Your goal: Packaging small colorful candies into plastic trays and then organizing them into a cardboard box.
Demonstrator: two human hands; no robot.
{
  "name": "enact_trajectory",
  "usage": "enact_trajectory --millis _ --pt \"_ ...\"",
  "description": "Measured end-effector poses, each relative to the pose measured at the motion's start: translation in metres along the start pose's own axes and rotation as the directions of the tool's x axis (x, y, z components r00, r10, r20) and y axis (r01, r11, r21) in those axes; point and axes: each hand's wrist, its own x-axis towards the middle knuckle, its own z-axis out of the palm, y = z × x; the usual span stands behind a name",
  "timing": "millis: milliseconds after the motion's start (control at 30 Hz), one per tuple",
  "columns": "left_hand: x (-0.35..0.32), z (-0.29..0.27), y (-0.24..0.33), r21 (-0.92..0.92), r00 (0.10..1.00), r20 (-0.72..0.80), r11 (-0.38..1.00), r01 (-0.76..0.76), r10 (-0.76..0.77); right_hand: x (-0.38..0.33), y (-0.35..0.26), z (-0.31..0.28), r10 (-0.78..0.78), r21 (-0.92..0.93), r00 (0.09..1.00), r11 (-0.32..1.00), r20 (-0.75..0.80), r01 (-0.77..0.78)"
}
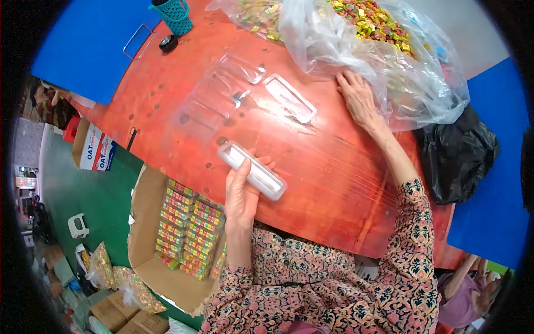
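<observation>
My left hand (243, 192) is closed around a narrow, clear plastic tray (256, 171) with rounded ends, held tilted above the near side of the red table. No sweets show inside that tray. My right hand (359, 101) reaches forward, fingers stretched out at the near edge of a large clear plastic bag (320, 42). Its fingertips touch or almost touch the plastic; I cannot tell which. Small wrapped sweets (371, 25), mostly yellow and red, fill the bag's opening. Another clear tray (290, 98) lies between my hands, with several more trays (214, 92) to its left.
A black plastic bag (459, 153) lies at the table's right edge. Below the left edge stands a cardboard box (146, 222) with packed trays of sweets (189, 228). A teal basket (177, 21) and a black round object (168, 43) sit at the far left.
</observation>
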Motion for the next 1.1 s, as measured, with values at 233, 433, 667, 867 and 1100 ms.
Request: enact_trajectory --millis 233,433,667,867,1100 --pt "-0.003 0.003 -0.002 0.023 0.998 -0.035 0.999 0.045 -0.044 0.008 0.078 0.019 0.072 0.247 0.996 0.965 0.058 -0.084" --pt "-0.006 0.010 0.002 0.033 0.999 -0.017 0.999 0.032 -0.032 0.034 0.099 0.033 -0.047 0.116 0.986 0.991 -0.160 0.066" --pt "-0.011 0.011 -0.015 -0.064 0.999 0.031 0.998 0.014 -0.012 -0.003 0.071 0.041 -0.166 -0.095 0.965 0.984 -0.206 0.149" --pt "-0.005 0.007 -0.022 -0.231 0.992 0.105 0.969 0.093 -0.070 -0.033 -0.103 -0.057 -0.145 0.737 0.980 0.676 0.135 -0.001" --pt "-0.013 0.021 -0.023 0.073 0.990 0.119 0.994 -0.087 0.078 -0.045 -0.155 -0.086 -0.230 0.817 0.787 0.086 0.573 -0.570"
